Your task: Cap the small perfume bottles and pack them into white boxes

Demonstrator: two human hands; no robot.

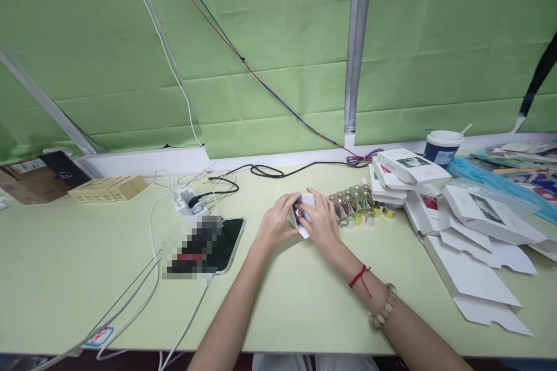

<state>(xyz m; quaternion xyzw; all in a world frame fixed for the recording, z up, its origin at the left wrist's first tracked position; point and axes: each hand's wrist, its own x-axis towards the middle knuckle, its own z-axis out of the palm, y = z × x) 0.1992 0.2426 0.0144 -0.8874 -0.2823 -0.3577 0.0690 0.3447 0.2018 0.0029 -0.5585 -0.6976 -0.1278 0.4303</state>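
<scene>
At the counter, fingers of the left hand and right hand grip a small white box, round-topped item in its mouth; squeezing could crease it; a rightward slip could scatter the bottles.

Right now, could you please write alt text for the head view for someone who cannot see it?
A person's left hand holds a small white box above a table, the right hand at its opening, where a round-topped item shows. To the right lie small bottles and white cartons; to the left, a dark-screened device and tan boxes.
</scene>
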